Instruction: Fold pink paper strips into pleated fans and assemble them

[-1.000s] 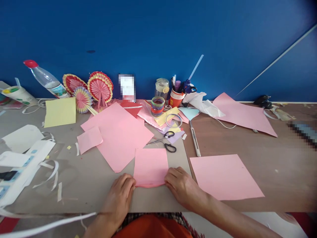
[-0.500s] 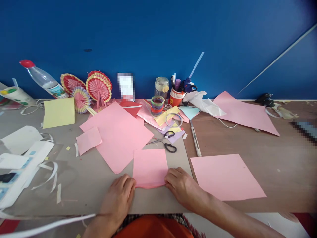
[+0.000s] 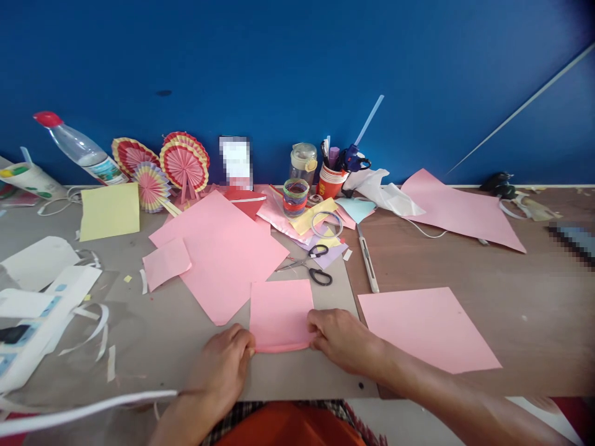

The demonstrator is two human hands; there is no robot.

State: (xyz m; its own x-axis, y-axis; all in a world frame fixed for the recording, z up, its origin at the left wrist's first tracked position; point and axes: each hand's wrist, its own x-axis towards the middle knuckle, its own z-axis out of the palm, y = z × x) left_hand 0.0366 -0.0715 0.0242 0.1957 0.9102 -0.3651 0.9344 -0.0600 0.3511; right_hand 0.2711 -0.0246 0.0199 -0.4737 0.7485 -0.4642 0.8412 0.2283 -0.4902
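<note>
A square sheet of pink paper (image 3: 282, 313) lies flat in front of me, with a narrow folded strip along its near edge. My left hand (image 3: 227, 359) pinches the left end of that fold between thumb and fingers. At the opposite end, my right hand (image 3: 337, 337) has its fingers curled closed on the paper's near right corner. Just beyond the sheet lie scissors (image 3: 320, 277) with black handles. A larger pink sheet (image 3: 223, 254) is spread behind and to the left, and another pink sheet (image 3: 423, 328) rests to the right, partly behind my right forearm.
A utility knife (image 3: 368, 263) lies right of the scissors. Farther back stand a red paper cup (image 3: 331, 184) of pens, a jar (image 3: 303, 162), paper fans (image 3: 185, 162) and a leaning bottle (image 3: 81, 148). A white power strip (image 3: 51, 322) and paper scraps occupy the left side.
My right hand has lifted slightly and its fingers have shifted at the corner. The near edge now shows a straighter, more distinct folded strip. My left hand has stayed nearly in place.
</note>
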